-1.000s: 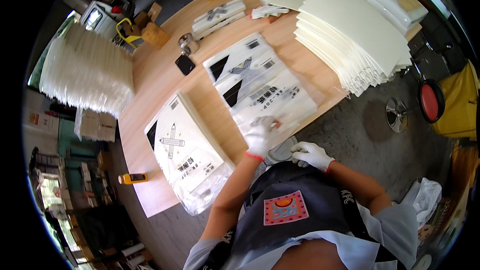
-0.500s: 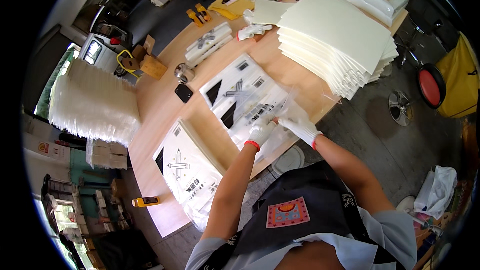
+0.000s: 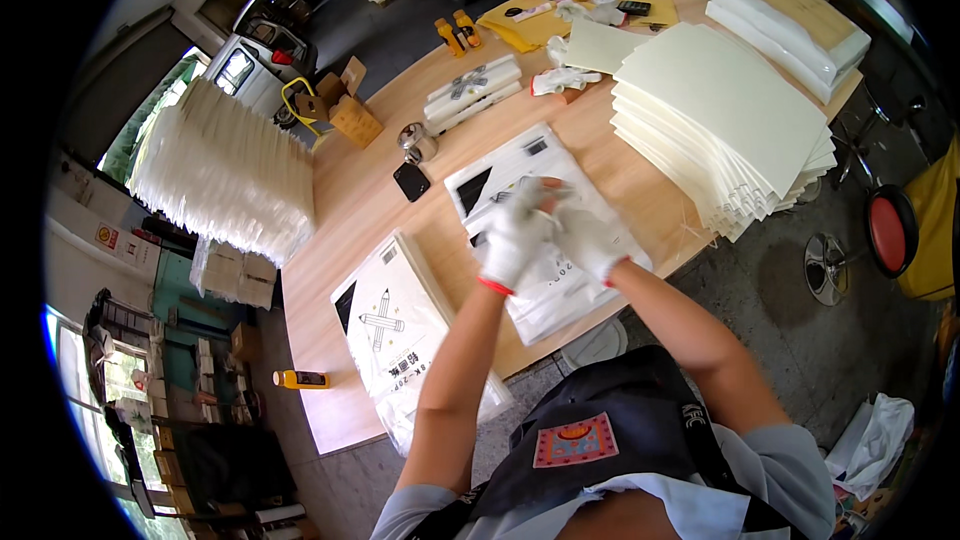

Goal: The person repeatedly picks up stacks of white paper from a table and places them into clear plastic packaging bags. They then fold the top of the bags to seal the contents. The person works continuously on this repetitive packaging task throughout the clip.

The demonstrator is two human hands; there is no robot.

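Shifted since the earlier frame: left hand (image 3: 518, 238) and right hand (image 3: 592, 243), now farther up the white packet (image 3: 556, 286).
Fingers are blurred, their grip unclear; the packet lies beneath them on the counter (image 3: 632, 176).

Dark characters (image 3: 404, 364) mark the left package (image 3: 385, 315) and right package (image 3: 545, 310). Pale letters (image 3: 692, 415) mark the apron strap (image 3: 706, 443), a red symbol (image 3: 106, 235) the wall sign (image 3: 130, 249).

Gloved hands (image 3: 520, 237) over printed packet (image 3: 565, 300), wooden table (image 3: 610, 130)
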